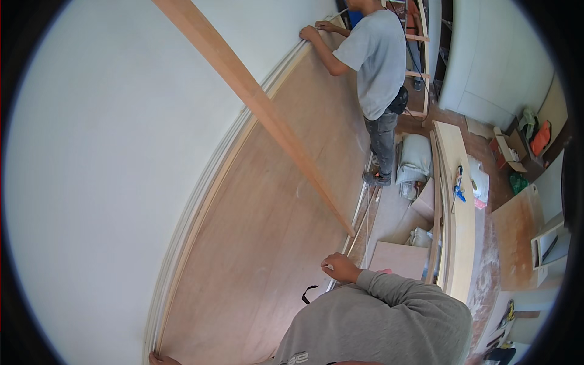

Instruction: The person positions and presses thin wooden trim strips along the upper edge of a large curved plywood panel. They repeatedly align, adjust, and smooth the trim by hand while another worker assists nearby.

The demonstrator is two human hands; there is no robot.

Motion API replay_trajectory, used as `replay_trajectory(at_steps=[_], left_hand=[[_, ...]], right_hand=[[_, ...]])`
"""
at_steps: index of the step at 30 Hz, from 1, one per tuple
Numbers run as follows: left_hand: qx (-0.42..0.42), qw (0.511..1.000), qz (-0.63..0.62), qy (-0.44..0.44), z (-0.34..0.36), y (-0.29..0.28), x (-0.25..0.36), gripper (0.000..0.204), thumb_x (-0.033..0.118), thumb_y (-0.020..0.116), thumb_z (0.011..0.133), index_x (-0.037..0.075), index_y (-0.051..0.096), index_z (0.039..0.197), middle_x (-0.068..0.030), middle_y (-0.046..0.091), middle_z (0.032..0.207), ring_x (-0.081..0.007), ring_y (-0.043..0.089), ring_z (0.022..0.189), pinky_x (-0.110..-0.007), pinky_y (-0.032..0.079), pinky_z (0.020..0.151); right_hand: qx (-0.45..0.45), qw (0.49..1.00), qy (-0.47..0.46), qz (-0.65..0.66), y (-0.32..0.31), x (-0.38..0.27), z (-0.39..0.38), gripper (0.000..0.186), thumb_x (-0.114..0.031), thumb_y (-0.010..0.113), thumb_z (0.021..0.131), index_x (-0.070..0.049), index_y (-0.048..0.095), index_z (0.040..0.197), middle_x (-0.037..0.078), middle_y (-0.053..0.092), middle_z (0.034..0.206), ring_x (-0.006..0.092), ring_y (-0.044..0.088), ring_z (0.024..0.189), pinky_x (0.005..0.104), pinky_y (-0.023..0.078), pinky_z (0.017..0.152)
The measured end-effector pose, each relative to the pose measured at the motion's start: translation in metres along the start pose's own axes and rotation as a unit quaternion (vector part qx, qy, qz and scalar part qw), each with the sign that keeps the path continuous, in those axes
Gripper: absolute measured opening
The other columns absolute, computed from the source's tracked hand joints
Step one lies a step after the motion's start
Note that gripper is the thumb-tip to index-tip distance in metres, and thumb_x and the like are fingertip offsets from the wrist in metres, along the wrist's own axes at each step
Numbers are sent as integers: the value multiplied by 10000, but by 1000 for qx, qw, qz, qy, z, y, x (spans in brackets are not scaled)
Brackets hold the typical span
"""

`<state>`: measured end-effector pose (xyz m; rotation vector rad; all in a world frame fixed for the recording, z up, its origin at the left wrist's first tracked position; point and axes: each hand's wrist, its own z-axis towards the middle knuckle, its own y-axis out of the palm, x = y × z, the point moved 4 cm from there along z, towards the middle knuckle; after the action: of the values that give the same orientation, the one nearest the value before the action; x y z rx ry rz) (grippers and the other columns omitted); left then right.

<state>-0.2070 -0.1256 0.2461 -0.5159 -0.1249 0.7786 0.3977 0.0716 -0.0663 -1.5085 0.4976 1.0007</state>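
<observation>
We see the panel (pixel 261 225) along the wall (pixel 109 152), 1 beam (pixel 267 117) before it, planks (pixel 460 243) rightward, sacks (pixel 416 152) between.

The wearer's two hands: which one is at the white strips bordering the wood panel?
The left hand, cut off by the picture's bottom edge, is at the white strips; the right hand is well away from them.

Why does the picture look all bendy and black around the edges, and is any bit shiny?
In the head view, the fisheye lens bows the white strips and leaves dark, rounded corners; in that same head view, the brown panel looks paler near the grey shirt, perhaps from light catching it.
</observation>
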Motion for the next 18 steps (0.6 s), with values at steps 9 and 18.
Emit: replay_trajectory(at_steps=[9, 18], left_hand=[[-68, 997, -2, -22, 13, 20, -13, 182, 139, 633, 942, 34, 769, 885, -130, 763, 914, -297, 720, 818, -403, 585, 791], [-129, 988, 73, 32, 12, 63, -44, 214, 253, 575, 992, 223, 784, 1028, 58, 722, 1117, -182, 658, 1095, -571, 332, 1144]], right_hand=[[-5, 1000, 22, 5, -8, 3, 8, 147, -217, 691, 915, -87, 732, 972, 114, 720, 943, 346, 656, 971, 467, 515, 880], [-5, 999, 31, 9, -14, 12, 14, 152, -215, 687, 917, -86, 731, 984, 115, 720, 959, 347, 653, 983, 470, 509, 887]])
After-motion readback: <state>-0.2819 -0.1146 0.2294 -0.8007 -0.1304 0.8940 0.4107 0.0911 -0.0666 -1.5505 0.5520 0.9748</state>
